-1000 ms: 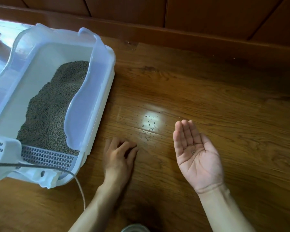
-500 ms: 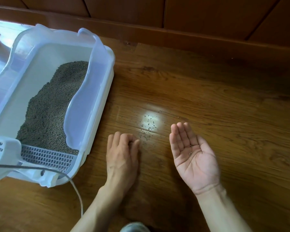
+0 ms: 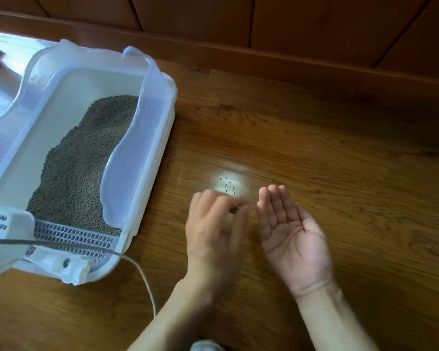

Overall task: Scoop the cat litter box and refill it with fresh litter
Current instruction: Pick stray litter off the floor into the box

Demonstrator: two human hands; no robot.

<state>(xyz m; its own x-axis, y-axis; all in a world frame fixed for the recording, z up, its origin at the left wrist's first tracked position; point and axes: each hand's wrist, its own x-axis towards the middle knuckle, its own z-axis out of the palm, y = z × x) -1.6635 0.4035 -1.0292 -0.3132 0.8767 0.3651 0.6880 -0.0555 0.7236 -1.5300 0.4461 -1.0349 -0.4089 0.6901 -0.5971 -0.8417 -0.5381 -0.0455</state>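
Observation:
A white litter box (image 3: 162, 102) with a translucent rim stands on the wooden floor at the left. Grey litter (image 3: 86, 160) is heaped along its right side. A white slotted scoop (image 3: 8, 229) lies across its near end, over a grey grate (image 3: 74, 236). Several spilled litter grains (image 3: 227, 184) lie on the floor in a bright spot of light. My right hand (image 3: 292, 236) is held palm up just right of them, fingers straight, with a few grains on the palm. My left hand (image 3: 213, 229), blurred by motion, hovers beside the right fingertips, its own fingertips bunched in a pinch.
A grey cable (image 3: 137, 264) runs from the box's near end across the floor towards me. A wooden skirting board (image 3: 289, 64) and panelled wall close off the far side. Bare floorboards stretch to the right of my hands.
My left hand has lifted off the floor and moved right towards my open right palm, its fingers drawn together. The right hand has barely shifted.

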